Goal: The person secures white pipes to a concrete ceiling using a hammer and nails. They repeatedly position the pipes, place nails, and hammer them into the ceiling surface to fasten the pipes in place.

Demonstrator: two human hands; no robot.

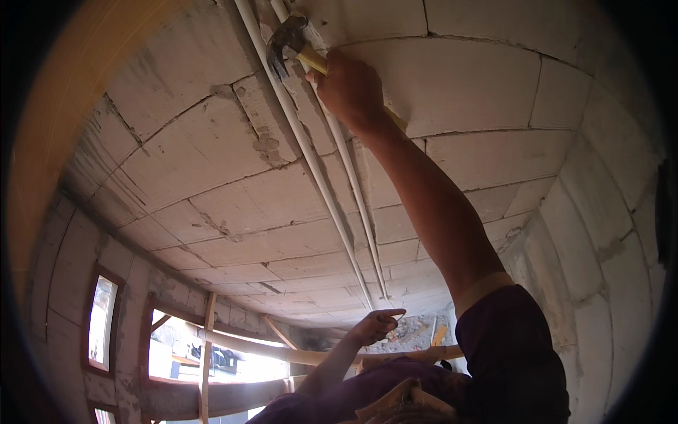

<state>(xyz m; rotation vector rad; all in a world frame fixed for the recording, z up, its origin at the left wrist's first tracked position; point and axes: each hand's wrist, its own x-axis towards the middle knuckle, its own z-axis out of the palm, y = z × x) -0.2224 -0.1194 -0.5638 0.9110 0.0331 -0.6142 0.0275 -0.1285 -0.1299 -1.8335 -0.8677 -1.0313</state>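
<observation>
My right hand is raised high, its fingers wrapped round the yellow handle of a claw hammer. The hammer's dark metal head is in front of two white pipes, a left pipe and a right pipe, that run along a groove in the block wall. I cannot tell whether the head touches them. Much lower, near my body, is my left hand, with the fingers curled and the index finger reaching to the right. A small thin thing seems to be at its fingertips, too small to name.
A wooden beam crosses low behind my left arm, with a wooden post near a bright window opening. A narrow window is farther left. Rubble lies beyond my left hand. A blurred tan edge fills the upper left.
</observation>
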